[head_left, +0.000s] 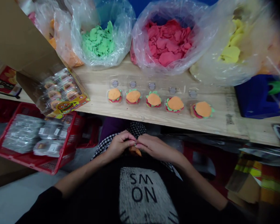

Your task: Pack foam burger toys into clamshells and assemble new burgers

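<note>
Beside a wooden table [95, 93], left hand [121, 142] and right hand [152, 145] pinch a small orange piece [135, 151], partly hidden.

Light is dim and soft. Pale glare streaks the clear bags [140, 53] beyond the right hand [152, 145]; cardboard [247, 189] right of it blurs toward a dark edge.

Wooden table [95, 88] holds five cased toy burgers [153, 99]; box [68, 107]; bags [140, 43], apparently.
</note>
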Demonstrator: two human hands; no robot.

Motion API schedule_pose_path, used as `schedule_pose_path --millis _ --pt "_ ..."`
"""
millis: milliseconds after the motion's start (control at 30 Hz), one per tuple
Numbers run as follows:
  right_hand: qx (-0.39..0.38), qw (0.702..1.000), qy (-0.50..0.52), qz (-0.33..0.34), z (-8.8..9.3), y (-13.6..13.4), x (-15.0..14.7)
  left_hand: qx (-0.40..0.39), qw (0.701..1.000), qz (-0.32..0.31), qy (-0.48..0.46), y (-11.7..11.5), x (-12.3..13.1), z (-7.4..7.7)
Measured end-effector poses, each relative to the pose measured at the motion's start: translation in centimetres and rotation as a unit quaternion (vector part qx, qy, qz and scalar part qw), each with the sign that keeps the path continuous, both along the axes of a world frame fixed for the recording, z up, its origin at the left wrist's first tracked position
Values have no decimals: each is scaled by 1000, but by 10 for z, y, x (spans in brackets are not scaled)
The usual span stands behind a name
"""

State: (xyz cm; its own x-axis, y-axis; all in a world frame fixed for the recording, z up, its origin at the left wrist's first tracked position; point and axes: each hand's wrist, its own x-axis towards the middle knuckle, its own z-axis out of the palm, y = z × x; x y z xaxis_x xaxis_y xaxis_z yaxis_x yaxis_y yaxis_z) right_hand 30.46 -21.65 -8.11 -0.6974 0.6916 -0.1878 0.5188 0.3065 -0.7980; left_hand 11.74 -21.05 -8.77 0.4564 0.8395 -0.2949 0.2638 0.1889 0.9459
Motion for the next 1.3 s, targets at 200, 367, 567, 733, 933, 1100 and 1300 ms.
schedule_pose_path --millis 200,367,567,733,933,1100,1300 --pt "-7 1000 25 4 -13 -3 0 -27 1000 -8 5 -1 3 -8" --pt "-30 999 25 -37 -7 -1 3 -53 998 19 8 -1 -5 -10" --pt "-64 995 46 -58 0 -1 7 9 999 2 42 1 -15 -2" --pt "-90 992 68 -63 0 -6 9 56 995 -47 66 4 -16 6" --pt "-74 993 62 -73 -1 -11 5 47 997 -52 41 3 -13 -1" --pt "-98 986 103 -91 -16 -8 2 11 999 -4 42 4 -13 -9" --pt "-202 931 175 -251 -33 2 0 -75 997 -26 -17 8 -10 -9"
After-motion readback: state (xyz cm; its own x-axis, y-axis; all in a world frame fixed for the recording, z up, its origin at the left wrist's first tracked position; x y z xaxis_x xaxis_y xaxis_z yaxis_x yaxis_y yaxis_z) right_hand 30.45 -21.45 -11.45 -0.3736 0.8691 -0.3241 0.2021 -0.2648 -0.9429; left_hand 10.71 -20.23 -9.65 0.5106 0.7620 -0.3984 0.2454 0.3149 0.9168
